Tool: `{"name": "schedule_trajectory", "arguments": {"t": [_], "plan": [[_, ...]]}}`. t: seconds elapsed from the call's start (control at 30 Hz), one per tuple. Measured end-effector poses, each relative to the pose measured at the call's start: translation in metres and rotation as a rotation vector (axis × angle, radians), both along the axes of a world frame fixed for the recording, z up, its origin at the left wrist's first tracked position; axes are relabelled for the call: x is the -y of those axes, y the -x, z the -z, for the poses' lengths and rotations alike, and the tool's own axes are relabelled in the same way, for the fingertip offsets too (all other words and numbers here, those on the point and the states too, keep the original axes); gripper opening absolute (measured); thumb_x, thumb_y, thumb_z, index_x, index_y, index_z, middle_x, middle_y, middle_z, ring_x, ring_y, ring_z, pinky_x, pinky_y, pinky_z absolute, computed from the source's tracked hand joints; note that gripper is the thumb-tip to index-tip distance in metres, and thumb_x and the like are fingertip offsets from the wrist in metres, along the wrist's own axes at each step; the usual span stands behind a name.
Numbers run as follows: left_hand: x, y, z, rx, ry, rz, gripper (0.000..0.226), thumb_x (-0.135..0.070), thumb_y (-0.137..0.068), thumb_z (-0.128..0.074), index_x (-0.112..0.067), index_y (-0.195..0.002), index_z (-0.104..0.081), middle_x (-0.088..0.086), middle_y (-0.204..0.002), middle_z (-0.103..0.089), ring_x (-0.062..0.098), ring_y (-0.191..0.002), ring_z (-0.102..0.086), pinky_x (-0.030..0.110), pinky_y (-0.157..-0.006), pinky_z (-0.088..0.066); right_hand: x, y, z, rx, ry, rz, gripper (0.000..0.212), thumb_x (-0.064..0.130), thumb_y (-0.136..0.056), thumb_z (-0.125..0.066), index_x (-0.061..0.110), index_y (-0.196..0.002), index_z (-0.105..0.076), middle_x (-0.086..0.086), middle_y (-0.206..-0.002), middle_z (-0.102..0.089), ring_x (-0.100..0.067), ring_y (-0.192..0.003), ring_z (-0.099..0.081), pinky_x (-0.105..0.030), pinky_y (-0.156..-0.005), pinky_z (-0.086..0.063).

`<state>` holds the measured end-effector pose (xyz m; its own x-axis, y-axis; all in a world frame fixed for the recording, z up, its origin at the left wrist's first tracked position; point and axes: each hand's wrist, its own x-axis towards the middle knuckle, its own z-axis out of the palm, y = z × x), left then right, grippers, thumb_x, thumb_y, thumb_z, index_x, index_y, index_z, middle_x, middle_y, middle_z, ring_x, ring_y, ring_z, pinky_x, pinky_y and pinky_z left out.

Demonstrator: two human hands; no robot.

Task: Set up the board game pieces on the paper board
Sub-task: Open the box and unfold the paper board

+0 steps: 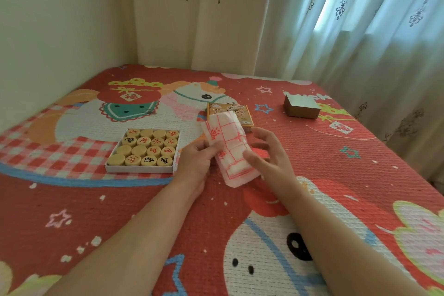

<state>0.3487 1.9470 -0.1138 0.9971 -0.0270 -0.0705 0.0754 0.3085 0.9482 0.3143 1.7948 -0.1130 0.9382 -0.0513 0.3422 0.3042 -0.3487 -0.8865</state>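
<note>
Curtained walls enclose a bed (312, 151) spread with a red cartoon-print quilt, which serves as your work surface. Your left hand (195, 160) pinches the left edge of the folded paper board (231, 149), thumb on top, holding it just above the quilt. Your right hand (266, 154) hovers at the sheet's right edge with its fingers (260, 145) spread and loosely curled; whether they touch the paper cannot be told. Left of your hands, an open white tray (141, 169) holds the round wooden pieces (144, 149) in four rows, some face up with red or black characters, some blank side up. Beyond the paper lies the orange box lid (242, 113), partly hidden; a grey box (301, 107) sits well apart to the right. The sheet looks thin, light and limp, likely to tear at its creases, so take hold at opposite free edges and open it gently. The pieces appear rigid and smooth; grip each by its rim.
</note>
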Motion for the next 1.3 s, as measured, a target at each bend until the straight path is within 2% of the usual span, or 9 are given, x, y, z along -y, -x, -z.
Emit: {"name": "schedule_trajectory", "arguments": {"t": [0.13, 0.33, 0.47, 0.6, 0.7, 0.8, 0.87, 1.07, 1.3], "plan": [[0.001, 0.002, -0.001, 0.011, -0.016, -0.057, 0.013, -0.007, -0.083, -0.065, -0.013, -0.072, -0.064, 0.007, -0.077, -0.069, 0.022, -0.071, -0.065, 0.036, -0.069, -0.053, -0.002, 0.001, 0.004, 0.072, 0.187, -0.101, 0.078, 0.058, -0.058, -0.068, 0.04, -0.129, -0.041, 0.011, -0.137, -0.035, -0.008, -0.129, -0.035, -0.036, -0.101, -0.042], [0.001, 0.002, -0.003, 0.007, -0.021, -0.095, 0.013, -0.01, -0.083, -0.067, -0.014, -0.071, -0.064, 0.003, -0.07, -0.068, 0.015, -0.06, -0.065, 0.027, -0.056, -0.053, -0.001, 0.003, 0.006, 0.086, 0.422, -0.096, 0.092, 0.047, -0.058, -0.081, 0.037, -0.137, -0.035, 0.008, -0.15, -0.016, 0.003, -0.132, -0.016, -0.005, -0.094, -0.018], [0.001, 0.001, -0.002, 0.01, -0.054, -0.088, 0.012, -0.015, -0.081, -0.069, -0.012, -0.071, -0.063, 0.006, -0.076, -0.067, 0.019, -0.068, -0.064, 0.033, -0.066, -0.053, -0.003, 0.001, 0.009, 0.162, 0.47, -0.001, 0.062, 0.014, -0.074, -0.074, 0.026, -0.13, -0.05, -0.001, -0.146, -0.029, -0.007, -0.128, -0.03, -0.016, -0.093, -0.035], [-0.001, 0.003, 0.0, 0.071, -0.081, -0.05, 0.033, -0.024, -0.081, -0.068, -0.011, -0.058, -0.048, 0.0, -0.047, -0.053, 0.01, -0.04, -0.044, 0.02, -0.042, -0.038, -0.002, -0.001, 0.006, 0.178, 0.246, 0.154, 0.017, 0.006, -0.086, -0.06, 0.016, -0.093, -0.072, 0.006, -0.1, -0.06, -0.002, -0.088, -0.054, -0.01, -0.071, -0.043], [-0.002, 0.004, -0.001, 0.087, -0.091, -0.025, 0.033, -0.021, -0.083, -0.066, -0.011, -0.056, -0.05, -0.006, -0.04, -0.052, 0.005, -0.035, -0.04, 0.017, -0.038, -0.033, 0.001, -0.004, 0.002, 0.032, -0.068, 0.263, 0.038, 0.017, -0.09, -0.057, 0.018, -0.053, -0.046, -0.002, -0.06, -0.047, -0.014, -0.058, -0.043, -0.029, -0.055, -0.034], [0.0, 0.004, 0.001, 0.097, -0.126, -0.029, 0.035, -0.015, -0.083, -0.067, -0.011, -0.053, -0.049, -0.006, -0.04, -0.051, 0.005, -0.035, -0.039, 0.017, -0.038, -0.034, 0.005, -0.004, -0.002, -0.022, -0.279, 0.281, 0.036, 0.021, -0.091, -0.057, -0.002, -0.064, -0.049, -0.022, -0.068, -0.057, -0.034, -0.063, -0.055, -0.037, -0.059, -0.042], [0.001, 0.005, 0.001, 0.088, -0.167, -0.058, 0.035, -0.013, -0.082, -0.068, -0.011, -0.052, -0.048, -0.005, -0.04, -0.049, 0.005, -0.035, -0.039, 0.018, -0.04, -0.034, 0.007, -0.005, -0.004, -0.074, -0.389, 0.288, 0.033, 0.023, -0.092, -0.055, -0.009, -0.082, -0.059, -0.029, -0.093, -0.065, -0.044, -0.088, -0.062, -0.049, -0.076, -0.052], [0.004, 0.012, -0.001, 0.176, -0.479, -0.183, 0.031, -0.014, -0.075, -0.07, -0.011, -0.056, -0.046, -0.003, -0.053, -0.044, 0.01, -0.051, -0.039, 0.02, -0.053, -0.036, 0.015, -0.005, -0.012, -0.2, -0.744, 0.256, 0.014, 0.022, -0.094, -0.052, 0.018, -0.09, -0.064, -0.007, -0.099, -0.07, -0.027, -0.096, -0.066, -0.048, -0.084, -0.053], [0.0, 0.01, -0.005, 0.26, -0.434, -0.3, 0.028, -0.029, -0.087, -0.061, -0.017, -0.108, -0.049, -0.001, -0.104, -0.054, -0.003, -0.077, -0.049, 0.016, -0.067, -0.042, 0.02, -0.005, -0.014, -0.318, -0.849, 0.167, 0.011, 0.02, -0.093, -0.052, 0.014, -0.097, -0.061, -0.01, -0.098, -0.071, -0.029, -0.092, -0.068, -0.051, -0.083, -0.053]]}}
